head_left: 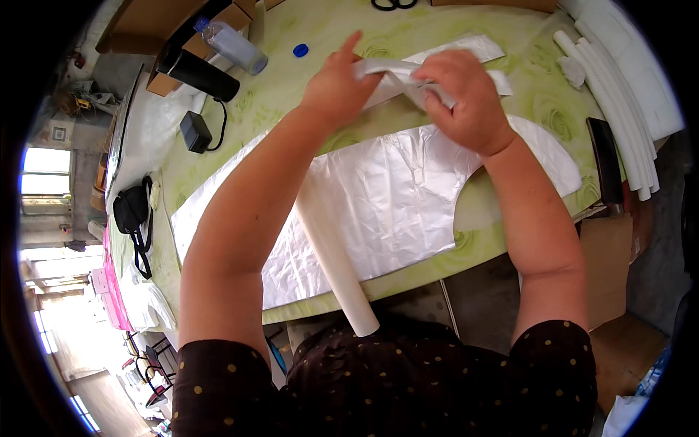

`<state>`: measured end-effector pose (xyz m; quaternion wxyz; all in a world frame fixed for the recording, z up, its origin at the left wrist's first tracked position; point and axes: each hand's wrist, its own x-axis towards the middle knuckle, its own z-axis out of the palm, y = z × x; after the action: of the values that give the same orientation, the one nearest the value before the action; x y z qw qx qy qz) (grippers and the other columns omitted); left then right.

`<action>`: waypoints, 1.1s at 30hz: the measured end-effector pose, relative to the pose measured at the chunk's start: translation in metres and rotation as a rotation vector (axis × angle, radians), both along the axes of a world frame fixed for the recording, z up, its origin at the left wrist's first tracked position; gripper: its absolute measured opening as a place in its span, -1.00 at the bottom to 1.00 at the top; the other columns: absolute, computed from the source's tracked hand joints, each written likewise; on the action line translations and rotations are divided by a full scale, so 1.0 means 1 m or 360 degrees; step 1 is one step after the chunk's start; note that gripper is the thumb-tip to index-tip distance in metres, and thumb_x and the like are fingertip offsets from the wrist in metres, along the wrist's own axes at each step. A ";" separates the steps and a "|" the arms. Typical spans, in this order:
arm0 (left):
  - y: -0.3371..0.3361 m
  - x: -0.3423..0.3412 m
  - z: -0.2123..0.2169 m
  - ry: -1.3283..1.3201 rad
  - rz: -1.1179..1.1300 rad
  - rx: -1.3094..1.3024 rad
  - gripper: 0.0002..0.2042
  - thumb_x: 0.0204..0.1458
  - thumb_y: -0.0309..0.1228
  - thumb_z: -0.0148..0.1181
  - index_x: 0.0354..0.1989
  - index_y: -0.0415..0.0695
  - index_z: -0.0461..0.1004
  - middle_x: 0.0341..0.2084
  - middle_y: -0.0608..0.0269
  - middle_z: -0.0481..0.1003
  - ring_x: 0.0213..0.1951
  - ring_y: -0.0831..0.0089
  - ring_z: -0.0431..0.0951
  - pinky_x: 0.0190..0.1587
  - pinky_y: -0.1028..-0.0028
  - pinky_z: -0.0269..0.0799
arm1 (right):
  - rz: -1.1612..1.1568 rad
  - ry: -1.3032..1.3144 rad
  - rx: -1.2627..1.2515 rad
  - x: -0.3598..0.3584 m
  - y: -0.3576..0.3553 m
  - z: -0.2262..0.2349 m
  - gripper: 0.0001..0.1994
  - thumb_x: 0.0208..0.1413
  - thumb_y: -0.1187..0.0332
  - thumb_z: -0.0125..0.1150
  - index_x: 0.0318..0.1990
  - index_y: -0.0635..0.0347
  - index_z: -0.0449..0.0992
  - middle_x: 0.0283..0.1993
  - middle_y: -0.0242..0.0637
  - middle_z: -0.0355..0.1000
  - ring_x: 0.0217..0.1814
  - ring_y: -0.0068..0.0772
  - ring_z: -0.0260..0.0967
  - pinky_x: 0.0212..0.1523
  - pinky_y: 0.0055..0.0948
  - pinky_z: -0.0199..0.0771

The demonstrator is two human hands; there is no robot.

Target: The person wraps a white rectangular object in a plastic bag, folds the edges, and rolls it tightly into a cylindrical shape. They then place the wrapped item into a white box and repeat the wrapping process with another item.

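My left hand [335, 84] and my right hand [462, 98] are raised together over the table, both gripping a crumpled strip of thin white plastic film [389, 73]. Below them a large sheet of the same silvery-white film [386, 197], cut with curved edges, lies flat on the green patterned tablecloth [291, 87]. A white foam tube [335, 255] lies across the sheet under my left forearm, with its near end sticking out over the table's front edge. Another cut piece of film [473, 47] lies beyond my hands.
Several white foam tubes [619, 102] lie at the right edge beside a black phone [604, 160]. A plastic bottle [233, 45], its blue cap [301, 50], a black cylinder [200, 73], a power adapter [195, 131], cardboard boxes [145, 22] and scissors [393, 4] sit at the far side. A black bag [131, 211] lies left.
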<state>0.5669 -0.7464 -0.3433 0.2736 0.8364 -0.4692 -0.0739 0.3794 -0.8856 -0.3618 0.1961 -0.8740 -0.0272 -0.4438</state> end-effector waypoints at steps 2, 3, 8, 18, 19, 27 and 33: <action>0.001 0.003 -0.002 0.0211 0.0117 -0.0325 -0.25 0.10 -0.21 0.25 0.44 -0.05 0.06 0.05 0.08 0.49 0.05 0.18 0.52 0.11 0.29 0.41 | 0.0289 0.0359 0.0196 -0.007 0.011 -0.005 -0.75 0.01 0.33 0.27 -0.13 0.10 0.60 -0.19 -0.26 0.54 -0.18 -0.18 0.47 -0.12 -0.29 0.48; 0.004 0.003 -0.002 0.0290 0.0122 -0.0472 -0.27 0.12 -0.20 0.25 0.44 -0.08 0.07 0.04 0.08 0.49 0.04 0.20 0.53 0.10 0.31 0.41 | 0.0342 0.0498 0.0275 -0.008 0.018 -0.004 -0.75 0.02 0.32 0.28 -0.12 0.11 0.60 -0.20 -0.25 0.54 -0.22 -0.19 0.47 -0.15 -0.31 0.48; 0.004 -0.003 0.001 0.0054 -0.0154 -0.0650 -0.28 0.10 -0.26 0.30 0.41 -0.14 0.12 0.05 0.02 0.47 -0.01 0.16 0.53 0.07 0.31 0.43 | 0.0347 0.0828 0.0733 -0.004 0.022 -0.004 -0.60 0.08 0.21 0.31 0.03 0.22 0.53 -0.08 -0.21 0.55 -0.23 -0.25 0.49 -0.13 -0.34 0.49; -0.004 -0.034 0.000 -0.0161 -0.0241 -0.0436 -0.30 0.05 -0.28 0.33 0.38 -0.10 0.19 0.01 -0.01 0.47 0.01 0.06 0.50 0.04 0.25 0.45 | 0.0570 0.0000 0.2327 -0.002 -0.004 -0.005 -0.40 0.17 0.34 0.31 0.27 0.29 0.13 0.21 -0.17 0.33 0.17 -0.35 0.36 0.07 -0.29 0.54; -0.005 -0.039 0.000 -0.0220 -0.0279 -0.0339 -0.30 0.06 -0.30 0.34 0.38 -0.10 0.19 0.03 -0.01 0.46 0.00 0.09 0.52 0.05 0.28 0.45 | 0.0626 -0.0104 0.2391 -0.002 -0.006 -0.005 -0.54 0.20 0.41 0.24 0.18 0.27 0.21 0.09 -0.21 0.38 0.10 -0.38 0.40 0.05 -0.30 0.56; -0.038 -0.058 -0.005 -0.0120 -0.0328 -0.0224 -0.27 0.02 -0.20 0.29 0.36 -0.19 0.18 0.04 -0.10 0.47 0.04 0.01 0.51 0.09 0.16 0.41 | 0.0407 -0.0178 0.2236 -0.003 -0.016 -0.014 -0.76 0.19 0.47 0.16 -0.01 0.30 0.37 -0.11 -0.28 0.42 -0.07 -0.42 0.45 -0.03 -0.36 0.54; -0.050 -0.068 -0.001 -0.0042 -0.0279 -0.0380 -0.27 0.05 -0.19 0.34 0.37 -0.18 0.21 0.09 -0.07 0.48 0.12 0.14 0.50 0.16 0.31 0.39 | 0.0102 -0.0080 0.2075 -0.006 -0.016 -0.008 -0.84 0.18 0.45 0.17 -0.14 0.34 0.48 -0.26 -0.33 0.47 -0.18 -0.47 0.47 -0.08 -0.43 0.52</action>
<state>0.4994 -0.7967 -0.3446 0.3574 0.7547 -0.5493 -0.0301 0.3735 -0.9015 -0.3702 0.6984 -0.5640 0.2167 -0.3836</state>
